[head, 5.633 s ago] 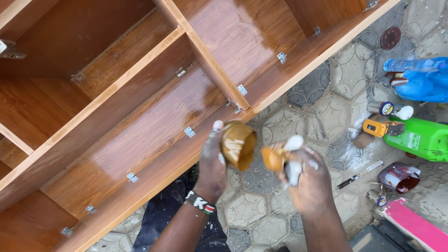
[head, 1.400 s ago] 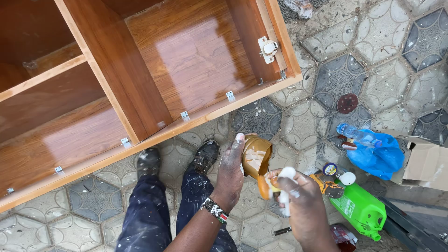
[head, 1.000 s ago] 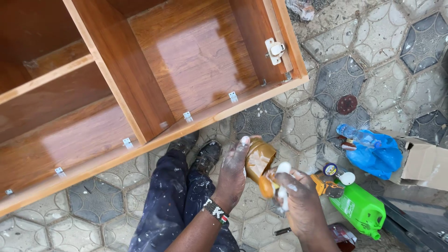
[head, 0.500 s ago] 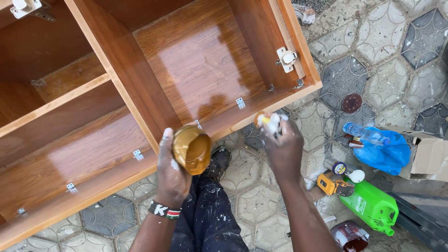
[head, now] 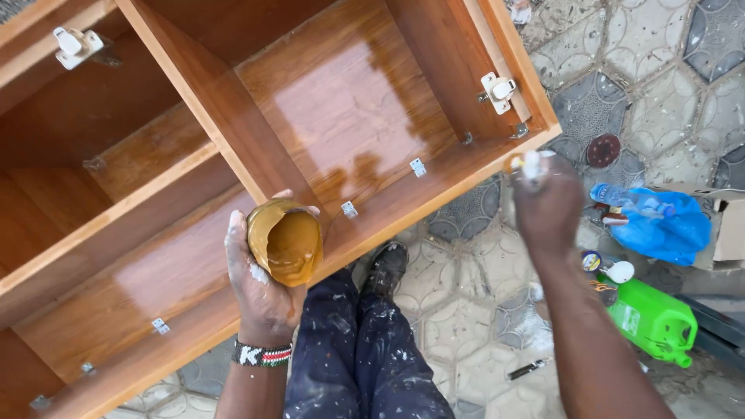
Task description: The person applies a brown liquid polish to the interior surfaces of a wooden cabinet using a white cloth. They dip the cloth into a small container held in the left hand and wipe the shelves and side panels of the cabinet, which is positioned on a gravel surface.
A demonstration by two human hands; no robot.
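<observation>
The left hand [head: 260, 283] was wrapped around a small round container of thick yellow-brown paste [head: 285, 242], its open mouth tilted toward the camera; the container sat at about twelve o'clock from the palm, with the thumb and fingers curled along its sides. It hung over the front rail of the glossy brown wooden cabinet [head: 341, 116] lying open on the patterned paving. The right hand [head: 547, 203] was closed around a small white-tipped applicator smeared with the same paste [head: 530, 164], which stuck out at twelve o'clock from the fist, just at the cabinet's lower right corner and below a white metal hinge [head: 497, 91].

Compared with half a second earlier, the right hand had travelled out toward three o'clock, from the middle of the cabinet's front edge to its corner, so the two hands were well apart; the left hand and container had stayed near the middle of the view. A few seconds back, both hands had been close together, applicator beside the container.

At three o'clock from the right hand lay a crumpled blue plastic bag [head: 660, 221], with a cardboard box [head: 729, 225] beside it. At about five o'clock stood a bright green plastic jug with a pale label [head: 653, 320], and just above it a small round tin [head: 592, 261]. A dark red disc [head: 603, 150] lay on the paving at two o'clock.
</observation>
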